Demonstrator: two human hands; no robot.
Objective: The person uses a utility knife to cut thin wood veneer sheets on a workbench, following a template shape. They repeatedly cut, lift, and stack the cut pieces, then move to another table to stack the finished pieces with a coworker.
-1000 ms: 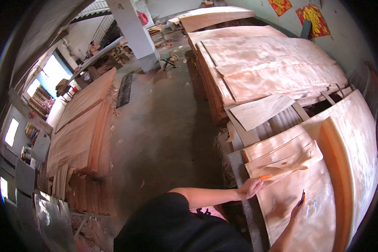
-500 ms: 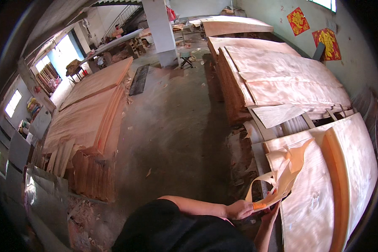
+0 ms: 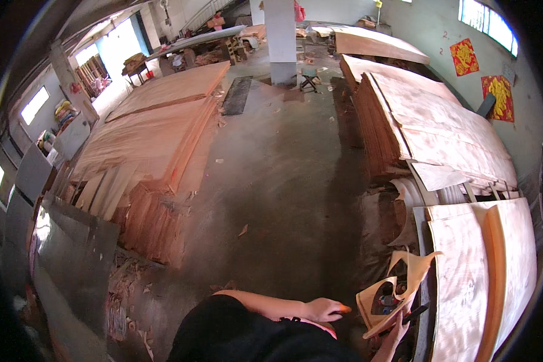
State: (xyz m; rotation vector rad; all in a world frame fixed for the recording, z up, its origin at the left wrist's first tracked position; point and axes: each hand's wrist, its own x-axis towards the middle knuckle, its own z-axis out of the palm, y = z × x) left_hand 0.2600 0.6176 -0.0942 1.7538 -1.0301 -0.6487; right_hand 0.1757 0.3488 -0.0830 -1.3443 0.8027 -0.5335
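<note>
My left hand (image 3: 324, 309) is closed, its fingers curled, apart from the veneer. Something small and orange (image 3: 344, 309) shows at its fingertips; whether it is held or worn I cannot tell. Farther right, my right hand (image 3: 394, 330) grips a torn, curling strip of thin pale wood veneer (image 3: 414, 273), which bends into a loop over the gap beside the right-hand stack. A dark, narrow object (image 3: 416, 312) shows by the right fingers; its kind is unclear. Next to that hand lie broad veneer sheets (image 3: 460, 271), one with a raised, curled edge (image 3: 495, 265).
Tall veneer stacks stand on the right (image 3: 446, 120) and left (image 3: 157, 130) of a concrete floor (image 3: 265, 199). A pillar (image 3: 282, 42) and small stool (image 3: 309, 79) stand ahead. Grey sheets (image 3: 72, 253) lean at near left, above scraps (image 3: 123, 301).
My left hand has let go of the veneer strip and drawn away to the left. The strip, in my right hand, has come down off the sheets toward me. The view has shifted.
</note>
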